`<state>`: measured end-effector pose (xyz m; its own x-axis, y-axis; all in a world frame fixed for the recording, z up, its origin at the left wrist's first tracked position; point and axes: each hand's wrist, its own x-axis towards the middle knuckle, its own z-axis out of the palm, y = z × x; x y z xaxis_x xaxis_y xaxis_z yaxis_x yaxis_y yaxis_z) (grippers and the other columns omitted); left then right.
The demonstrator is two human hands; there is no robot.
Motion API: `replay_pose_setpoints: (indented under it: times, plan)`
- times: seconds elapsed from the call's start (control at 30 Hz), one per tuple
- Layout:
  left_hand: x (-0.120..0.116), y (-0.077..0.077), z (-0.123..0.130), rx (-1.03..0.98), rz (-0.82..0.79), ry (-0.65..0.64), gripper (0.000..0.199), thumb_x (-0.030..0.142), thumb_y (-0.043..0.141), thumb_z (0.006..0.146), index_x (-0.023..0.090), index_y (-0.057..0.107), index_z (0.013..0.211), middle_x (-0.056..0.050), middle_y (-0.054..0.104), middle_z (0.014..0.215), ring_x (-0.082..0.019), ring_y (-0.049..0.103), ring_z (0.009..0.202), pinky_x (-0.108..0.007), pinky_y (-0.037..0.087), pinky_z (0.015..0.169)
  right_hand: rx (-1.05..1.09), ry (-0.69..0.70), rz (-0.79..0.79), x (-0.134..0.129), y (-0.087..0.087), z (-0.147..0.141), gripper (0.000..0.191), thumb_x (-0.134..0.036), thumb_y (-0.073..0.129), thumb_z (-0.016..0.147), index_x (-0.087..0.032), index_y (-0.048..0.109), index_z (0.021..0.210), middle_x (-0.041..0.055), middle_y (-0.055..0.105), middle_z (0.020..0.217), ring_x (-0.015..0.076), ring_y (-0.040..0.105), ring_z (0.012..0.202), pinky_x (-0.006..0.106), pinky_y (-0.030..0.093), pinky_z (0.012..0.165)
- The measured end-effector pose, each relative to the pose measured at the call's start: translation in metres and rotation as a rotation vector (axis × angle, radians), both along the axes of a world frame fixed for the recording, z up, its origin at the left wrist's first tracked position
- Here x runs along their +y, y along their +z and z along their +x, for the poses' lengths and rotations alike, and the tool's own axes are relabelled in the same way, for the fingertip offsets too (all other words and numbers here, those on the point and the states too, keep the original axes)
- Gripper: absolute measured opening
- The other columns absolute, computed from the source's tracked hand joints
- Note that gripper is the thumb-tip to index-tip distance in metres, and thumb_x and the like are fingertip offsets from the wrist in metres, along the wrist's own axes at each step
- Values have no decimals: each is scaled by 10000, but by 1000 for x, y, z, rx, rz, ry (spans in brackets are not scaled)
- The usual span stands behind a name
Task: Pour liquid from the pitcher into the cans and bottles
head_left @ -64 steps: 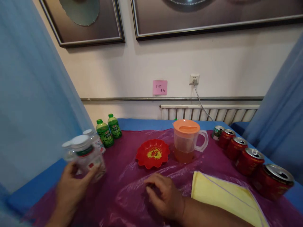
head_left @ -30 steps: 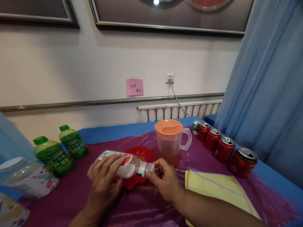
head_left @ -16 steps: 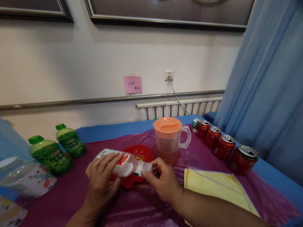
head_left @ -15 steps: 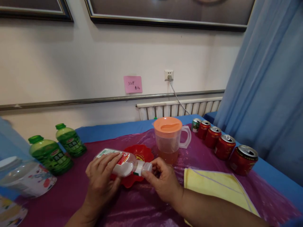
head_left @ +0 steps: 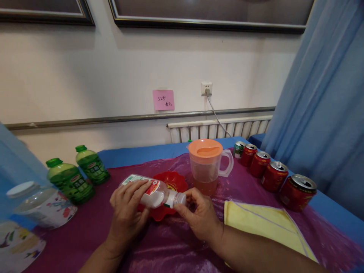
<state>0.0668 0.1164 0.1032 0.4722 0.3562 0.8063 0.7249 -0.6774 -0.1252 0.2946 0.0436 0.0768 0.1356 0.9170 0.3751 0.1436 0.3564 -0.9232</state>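
A clear plastic bottle (head_left: 159, 196) with a red-and-white label lies tilted on its side in the air, its neck pointing right. Wrapped over its body is my left hand (head_left: 127, 210), fingers closed on it. My right hand (head_left: 202, 217) pinches the whitish bottle cap (head_left: 180, 199) at the neck between thumb and fingers; the cap is still at the mouth. Behind and under the bottle sits a red scalloped dish (head_left: 179, 181), partly hidden. Just beyond my right hand stands a clear pitcher (head_left: 204, 171) with an orange lid and amber liquid inside.
Green bottles (head_left: 71, 184) and clear jars (head_left: 41, 206) stand at the left. Several drink cans (head_left: 274, 176) line the right edge. A yellow cloth (head_left: 264, 225) lies by my right forearm on the purple sheet (head_left: 167, 246). A blue curtain (head_left: 321, 98) hangs at right.
The view has shifted slightly, so everything appears a little further right. Both hands keep their hold on the bottle and its cap, with almost no visible change in pose.
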Motion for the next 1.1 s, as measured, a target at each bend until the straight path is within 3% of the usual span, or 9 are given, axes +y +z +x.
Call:
replay_pose_setpoints:
  times: [0.8, 0.97, 1.1]
  plan:
    - [-2, -2, 0, -2, -36, 34, 430, 285, 616, 881, 270, 581, 1309, -109, 682, 1230, -321, 580, 1165, -486, 367, 1029, -202, -44, 107, -3, 5, 4, 215, -408, 712, 845, -208, 635, 859, -16, 650, 720, 125, 574, 625, 245, 439, 615]
    - [0, -4, -1, 3, -79, 41, 439, 305, 595, 882, 248, 579, 1317, -118, 672, 1241, -325, 578, 1163, -476, 367, 1020, -398, -110, 321, -2, 5, 8, 269, -300, 705, 861, -231, 645, 1113, 51, 696, 1006, 201, 658, 912, 337, 505, 827]
    - [1, -4, 1, 9, -100, 50, 465, 324, 582, 884, 235, 562, 1340, -126, 662, 1247, -332, 572, 1172, -473, 368, 1010, -405, -121, 390, -4, 2, 6, 619, -244, 681, 865, -258, 435, 1433, 101, 592, 1297, 233, 579, 1192, 400, 473, 1013]
